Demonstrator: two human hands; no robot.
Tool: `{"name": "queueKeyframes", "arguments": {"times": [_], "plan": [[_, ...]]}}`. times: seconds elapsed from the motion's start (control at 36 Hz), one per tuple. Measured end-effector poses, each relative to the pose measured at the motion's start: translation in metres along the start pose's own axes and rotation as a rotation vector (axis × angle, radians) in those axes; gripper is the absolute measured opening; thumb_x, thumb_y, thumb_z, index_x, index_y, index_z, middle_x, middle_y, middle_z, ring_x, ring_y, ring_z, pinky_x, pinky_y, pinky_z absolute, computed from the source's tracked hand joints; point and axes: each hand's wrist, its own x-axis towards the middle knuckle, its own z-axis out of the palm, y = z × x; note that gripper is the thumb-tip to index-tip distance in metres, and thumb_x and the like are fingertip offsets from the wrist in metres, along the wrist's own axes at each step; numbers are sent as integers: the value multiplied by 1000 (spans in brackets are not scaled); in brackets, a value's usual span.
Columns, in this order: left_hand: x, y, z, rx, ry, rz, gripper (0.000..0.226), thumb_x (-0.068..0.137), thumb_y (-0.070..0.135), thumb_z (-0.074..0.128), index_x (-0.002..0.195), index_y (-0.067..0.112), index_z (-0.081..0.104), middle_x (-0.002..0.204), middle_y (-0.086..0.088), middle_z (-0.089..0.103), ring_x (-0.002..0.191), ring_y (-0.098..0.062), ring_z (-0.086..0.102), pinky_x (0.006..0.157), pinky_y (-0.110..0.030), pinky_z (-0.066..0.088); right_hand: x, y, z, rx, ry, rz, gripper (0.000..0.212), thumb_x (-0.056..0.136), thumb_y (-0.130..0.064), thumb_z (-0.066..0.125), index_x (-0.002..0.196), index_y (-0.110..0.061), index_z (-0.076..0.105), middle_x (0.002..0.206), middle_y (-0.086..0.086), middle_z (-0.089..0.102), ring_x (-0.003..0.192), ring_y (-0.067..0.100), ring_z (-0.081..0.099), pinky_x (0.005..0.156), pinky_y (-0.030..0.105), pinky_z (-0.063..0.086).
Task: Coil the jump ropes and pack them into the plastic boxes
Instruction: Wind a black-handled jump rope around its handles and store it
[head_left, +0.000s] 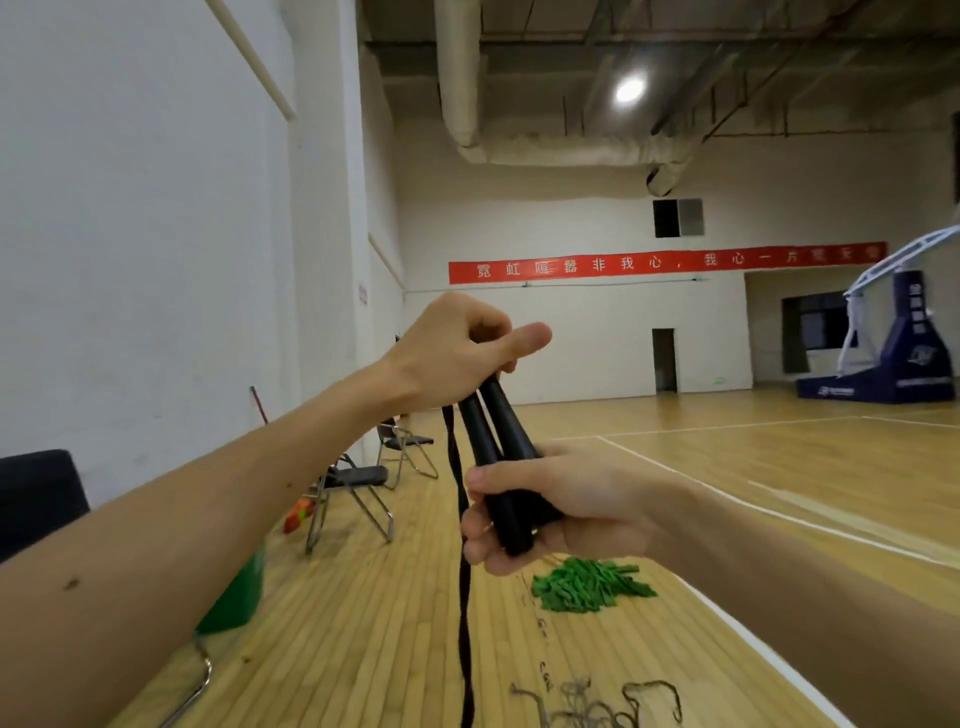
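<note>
Black plastic jump-rope handles (480, 436), two held side by side, stand near upright in mid-air, tops tilted left. The right hand (550, 512) has a closed grip round their lower ends; the left hand (452, 353) pinches their tops. Black flat rope (464, 597) hangs toward the wooden floor (363, 649).

floor: wooden court boards (363, 623), white lines | centre: green heap (589, 584) | near edge: tangled brown cords (597, 706) | wall side: folding chairs (358, 493) | far right: hoop base (878, 374)
</note>
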Motion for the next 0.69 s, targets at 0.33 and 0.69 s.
{"name": "queueKeyframes", "arguments": {"times": [0.33, 0.69], "plan": [[-33, -25, 37, -140, 48, -180, 53, 99, 37, 59, 52, 13, 58, 47, -1, 48, 44, -12, 44, 56, -28, 41, 18, 35, 5, 148, -71, 127, 12, 99, -12, 58, 88, -14, 54, 70, -1, 52, 60, 10, 49, 58, 21, 43], [-66, -26, 43, -864, 5, -510, 66, 91, 66, 35, 77, 9, 66, 67, -2, 55, 63, -13, 54, 69, -30, 45, 8, 52, 9, 158, -44, 0, 12, 101, -15, 54, 90, -16, 49, 67, -3, 43, 54, 8, 37, 50, 19, 31]]}}
